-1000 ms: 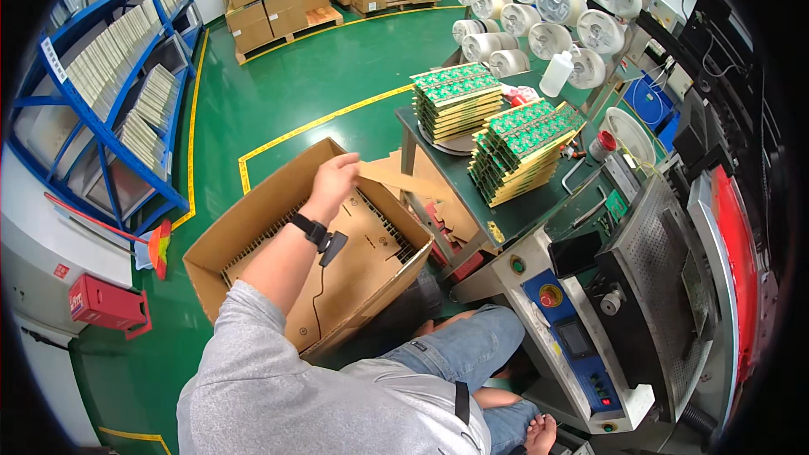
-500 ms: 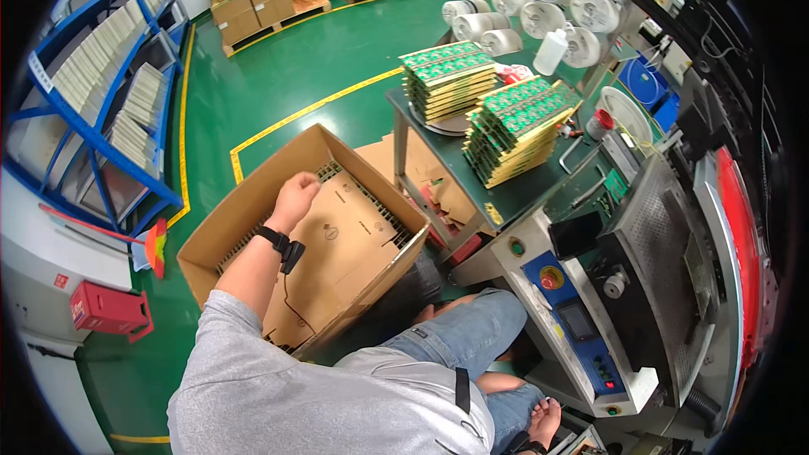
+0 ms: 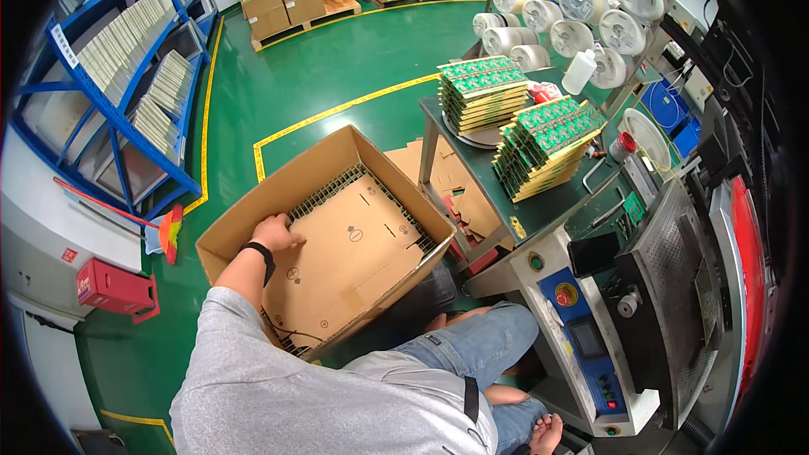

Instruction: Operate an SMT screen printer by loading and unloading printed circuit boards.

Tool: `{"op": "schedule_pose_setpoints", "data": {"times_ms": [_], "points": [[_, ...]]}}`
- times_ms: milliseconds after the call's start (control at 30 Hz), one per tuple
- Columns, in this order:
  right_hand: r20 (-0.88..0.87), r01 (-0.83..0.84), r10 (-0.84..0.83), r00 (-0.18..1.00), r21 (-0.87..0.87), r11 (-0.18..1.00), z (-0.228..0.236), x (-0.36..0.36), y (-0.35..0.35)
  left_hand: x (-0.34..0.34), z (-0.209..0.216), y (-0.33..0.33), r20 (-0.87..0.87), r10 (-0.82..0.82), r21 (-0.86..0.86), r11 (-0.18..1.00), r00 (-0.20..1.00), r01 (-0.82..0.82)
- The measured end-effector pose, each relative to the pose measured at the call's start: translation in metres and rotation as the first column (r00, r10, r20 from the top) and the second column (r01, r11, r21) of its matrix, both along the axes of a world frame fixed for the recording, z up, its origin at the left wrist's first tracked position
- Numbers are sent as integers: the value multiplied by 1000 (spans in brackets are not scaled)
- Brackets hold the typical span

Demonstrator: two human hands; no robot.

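My left hand, with a black band at the wrist, reaches into an open cardboard box. It lies at the left edge of a flat cardboard sheet inside the box. Thumb and fingers are apart and bent down; some fingertips are hidden. Rows of thin green-edged parts show around the sheet's far and right edges. A dark cord lies across its near end. Low on the right, my right hand rests by my knee, away from the box. Its fingers are curled in, and nothing shows in them.
Two stacks of green circuit boards stand on a dark workbench to the right. A machine with a blue control panel is beside my legs. Blue shelving stands at the left, white reels at the back.
My left hand has come down from above the sheet to its left edge. The whole view has shifted slightly. My right hand stays low by my knee.
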State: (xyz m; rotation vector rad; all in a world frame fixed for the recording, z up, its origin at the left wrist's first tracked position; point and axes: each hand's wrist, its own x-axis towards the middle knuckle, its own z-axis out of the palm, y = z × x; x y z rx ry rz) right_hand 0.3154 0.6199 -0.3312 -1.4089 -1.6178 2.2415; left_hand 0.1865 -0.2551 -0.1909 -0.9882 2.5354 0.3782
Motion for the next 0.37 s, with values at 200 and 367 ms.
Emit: {"op": "schedule_pose_setpoints", "data": {"times_ms": [200, 367], "points": [[-69, -24, 22, 997, -31, 999, -6, 4, 5, 18, -12, -30, 112, -27, 197, 980, 993, 4], [-122, -47, 39, 992, -61, 997, -10, 7, 10, 54, -22, -34, 29, 89, 6, 996, 996, -90]]}}
